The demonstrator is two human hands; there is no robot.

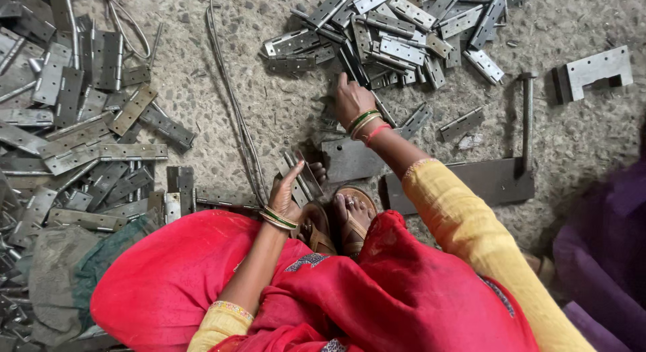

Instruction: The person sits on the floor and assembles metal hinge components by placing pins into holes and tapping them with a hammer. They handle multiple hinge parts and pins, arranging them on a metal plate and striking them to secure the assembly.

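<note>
Rough, speckled concrete floor [282, 116] lies under me, strewn with metal hinges. I sit low on it, red cloth [202, 278] over my knees and my sandalled feet [340, 221] tucked close in front. My left hand [286, 190] is raised just above my feet, its fingers [295, 169] closed around a small stack of hinges [306, 177] that stands tilted between thumb and palm. My right hand [353, 99] stretches forward to the far pile of hinges [397, 36], fingers bent down onto the hinges at its near edge; I cannot tell whether they pinch one or only touch. A flat steel plate [350, 160] lies just under that wrist, with a longer dark plate [491, 180] to its right and a bolt [527, 116] resting on it. A larger heap of hinges [74, 123] spreads on my left, and a bent wire [232, 89] runs between the two piles.
</note>
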